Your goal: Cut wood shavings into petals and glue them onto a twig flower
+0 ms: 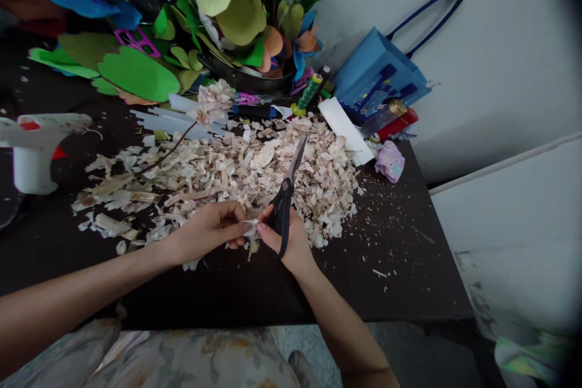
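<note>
My right hand [291, 241] is wrapped round the black handles of a pair of scissors [287, 185], whose closed blades point up and away over the pile. Its thumb and forefinger also touch a small pale scrap [250, 227]. My left hand [210, 231] pinches that same scrap from the left, fingers closed. Both hands hover at the near edge of a wide pile of pale dried husk pieces [227, 173] spread on the dark table [400, 267].
A white glue gun [36, 145] stands at the left. Clear glue sticks [173, 118], thread spools [310, 92], a blue bag [377, 73], a red tube [393, 124] and paper leaves and flowers [136, 73] crowd the back. The table's right edge is near the white wall.
</note>
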Motion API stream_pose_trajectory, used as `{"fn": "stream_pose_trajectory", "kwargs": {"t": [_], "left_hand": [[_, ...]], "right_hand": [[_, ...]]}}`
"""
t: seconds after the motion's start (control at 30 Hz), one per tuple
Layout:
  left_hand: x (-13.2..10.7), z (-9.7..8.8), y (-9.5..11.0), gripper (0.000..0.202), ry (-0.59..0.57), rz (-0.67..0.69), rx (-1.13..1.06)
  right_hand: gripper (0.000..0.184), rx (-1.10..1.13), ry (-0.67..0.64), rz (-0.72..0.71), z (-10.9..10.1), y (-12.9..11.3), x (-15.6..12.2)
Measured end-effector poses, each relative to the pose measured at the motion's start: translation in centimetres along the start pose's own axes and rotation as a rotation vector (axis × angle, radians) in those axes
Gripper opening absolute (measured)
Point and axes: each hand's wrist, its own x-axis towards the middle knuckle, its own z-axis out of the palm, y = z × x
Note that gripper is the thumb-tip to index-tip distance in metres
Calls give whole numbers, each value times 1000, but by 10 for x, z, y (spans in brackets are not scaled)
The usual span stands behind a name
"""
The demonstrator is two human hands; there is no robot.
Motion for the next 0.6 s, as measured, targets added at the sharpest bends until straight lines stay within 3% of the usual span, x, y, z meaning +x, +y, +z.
{"fn": "stream_pose_trajectory", "kwargs": {"t": [0.6], "left_hand": [[0, 0, -3, 32, 23, 53, 19]], "right_hand": [[16, -84, 83, -52, 5, 4, 0]]}}
